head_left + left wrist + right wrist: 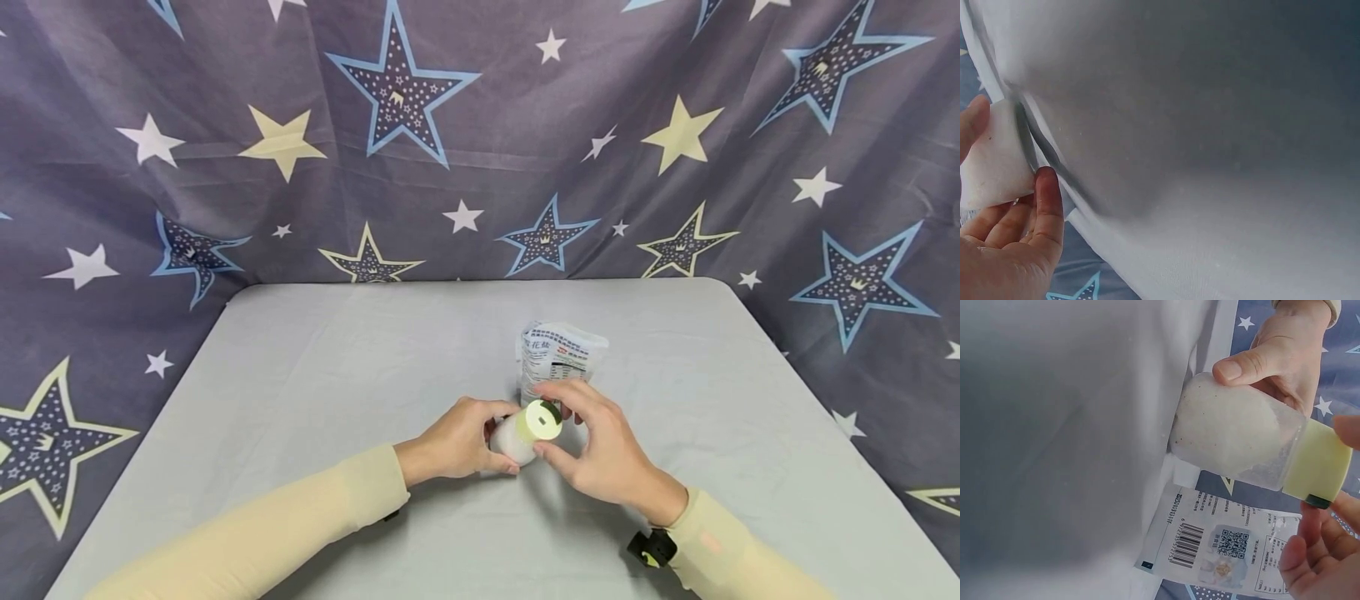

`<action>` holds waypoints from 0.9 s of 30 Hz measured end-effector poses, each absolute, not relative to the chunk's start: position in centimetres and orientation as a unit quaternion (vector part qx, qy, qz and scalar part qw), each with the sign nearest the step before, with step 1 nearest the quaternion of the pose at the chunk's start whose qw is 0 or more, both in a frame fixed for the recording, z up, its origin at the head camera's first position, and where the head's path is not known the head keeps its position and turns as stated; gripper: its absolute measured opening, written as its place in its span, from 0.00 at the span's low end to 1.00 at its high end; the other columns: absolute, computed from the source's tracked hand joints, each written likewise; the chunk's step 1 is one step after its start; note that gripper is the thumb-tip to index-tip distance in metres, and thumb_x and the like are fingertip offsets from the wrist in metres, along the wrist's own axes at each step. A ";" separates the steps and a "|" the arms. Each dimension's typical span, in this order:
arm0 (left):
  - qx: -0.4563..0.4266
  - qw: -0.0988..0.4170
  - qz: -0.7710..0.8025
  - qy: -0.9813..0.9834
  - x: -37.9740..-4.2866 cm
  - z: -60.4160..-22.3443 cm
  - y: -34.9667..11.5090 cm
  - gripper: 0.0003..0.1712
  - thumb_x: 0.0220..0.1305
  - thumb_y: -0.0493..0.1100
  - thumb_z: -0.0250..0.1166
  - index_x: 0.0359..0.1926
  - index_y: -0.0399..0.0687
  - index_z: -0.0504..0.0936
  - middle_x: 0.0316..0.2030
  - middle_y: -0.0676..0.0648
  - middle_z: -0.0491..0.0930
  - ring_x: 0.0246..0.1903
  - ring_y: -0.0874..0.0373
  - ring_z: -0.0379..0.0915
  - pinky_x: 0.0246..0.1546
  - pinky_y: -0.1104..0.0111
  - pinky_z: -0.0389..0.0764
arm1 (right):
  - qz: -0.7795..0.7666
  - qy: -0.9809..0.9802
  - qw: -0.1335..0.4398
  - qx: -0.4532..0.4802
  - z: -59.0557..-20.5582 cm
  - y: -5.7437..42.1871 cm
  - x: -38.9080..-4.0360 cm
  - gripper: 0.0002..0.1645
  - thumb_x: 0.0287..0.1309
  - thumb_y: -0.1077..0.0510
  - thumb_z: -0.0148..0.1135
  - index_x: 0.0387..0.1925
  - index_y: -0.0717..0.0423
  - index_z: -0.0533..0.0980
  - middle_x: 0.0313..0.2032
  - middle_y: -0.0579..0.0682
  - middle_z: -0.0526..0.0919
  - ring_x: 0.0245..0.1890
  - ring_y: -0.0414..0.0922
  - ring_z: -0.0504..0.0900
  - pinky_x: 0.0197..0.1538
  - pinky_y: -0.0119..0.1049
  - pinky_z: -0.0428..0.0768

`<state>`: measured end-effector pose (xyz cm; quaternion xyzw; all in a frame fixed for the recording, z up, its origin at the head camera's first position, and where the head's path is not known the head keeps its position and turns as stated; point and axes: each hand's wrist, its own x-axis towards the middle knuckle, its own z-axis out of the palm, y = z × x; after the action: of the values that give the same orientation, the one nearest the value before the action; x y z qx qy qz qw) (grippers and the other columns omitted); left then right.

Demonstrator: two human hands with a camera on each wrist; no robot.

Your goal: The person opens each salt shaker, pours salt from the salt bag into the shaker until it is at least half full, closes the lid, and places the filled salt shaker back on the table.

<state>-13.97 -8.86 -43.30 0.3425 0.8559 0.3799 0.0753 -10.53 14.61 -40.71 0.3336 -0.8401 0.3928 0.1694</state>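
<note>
A clear plastic seasoning bottle (1229,428) holds white grains and wears a pale yellow-green cap (1319,462). My left hand (461,437) grips its body, thumb on one side and fingers round the other. At the cap, my right hand (607,446) pinches the rim between thumb and fingers. From the head view the cap's top shows a small dark slot and a dark green patch on its edge. Just behind the bottle stands a printed salt bag (558,350), its lower part partly hidden by my right hand. In the left wrist view only the bottle's white-filled body (997,156) shows.
A pale grey cloth covers the table (337,358). Behind it and at both sides hangs a dark curtain (480,167) with stars. On my right wrist sits a black strapped device (652,548).
</note>
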 end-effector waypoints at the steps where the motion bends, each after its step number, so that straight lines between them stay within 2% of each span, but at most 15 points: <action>1: 0.343 0.075 0.380 0.856 -14.0 -43.3 -8.9 0.35 0.45 0.45 0.86 0.56 0.51 0.85 0.40 0.56 0.85 0.32 0.59 0.78 0.35 0.71 0.78 | 0.394 -0.839 0.168 0.335 -40.7 14.6 -10.5 0.40 0.44 0.61 0.81 0.62 0.49 0.77 0.53 0.44 0.82 0.37 0.39 0.76 0.38 0.34 0.77; 8: 0.344 0.073 0.377 0.857 -14.0 -43.4 -8.8 0.35 0.45 0.45 0.86 0.56 0.51 0.84 0.39 0.55 0.85 0.31 0.58 0.78 0.33 0.72 0.78 | 0.398 -0.835 0.173 0.340 -40.8 14.5 -10.6 0.34 0.46 0.63 0.80 0.58 0.52 0.80 0.52 0.50 0.83 0.39 0.39 0.78 0.38 0.34 0.78; 15: 0.343 0.072 0.376 0.858 -14.0 -43.4 -8.8 0.35 0.44 0.45 0.86 0.56 0.51 0.84 0.39 0.55 0.85 0.31 0.58 0.78 0.33 0.71 0.78 | 0.392 -0.841 0.189 0.323 -40.8 14.4 -10.6 0.29 0.45 0.58 0.82 0.51 0.52 0.81 0.47 0.43 0.83 0.36 0.38 0.76 0.36 0.33 0.76; 23: 0.341 0.077 0.382 0.855 -14.1 -43.4 -8.8 0.35 0.44 0.44 0.86 0.56 0.52 0.85 0.39 0.56 0.85 0.31 0.57 0.78 0.34 0.71 0.78 | 0.393 -0.846 0.199 0.301 -40.9 14.2 -10.6 0.28 0.43 0.54 0.85 0.46 0.51 0.81 0.39 0.40 0.80 0.33 0.38 0.73 0.34 0.32 0.73; 27: 0.340 0.078 0.383 0.855 -14.1 -43.4 -8.8 0.35 0.44 0.44 0.86 0.56 0.52 0.85 0.40 0.56 0.85 0.32 0.58 0.78 0.34 0.71 0.78 | 0.393 -0.849 0.204 0.287 -40.9 14.0 -10.6 0.26 0.42 0.53 0.86 0.42 0.49 0.80 0.35 0.39 0.78 0.31 0.41 0.74 0.32 0.36 0.74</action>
<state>-14.07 -8.80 -43.44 0.3402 0.8554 0.3827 0.0780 -10.55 14.04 -40.94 0.2873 -0.8492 0.3932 0.2043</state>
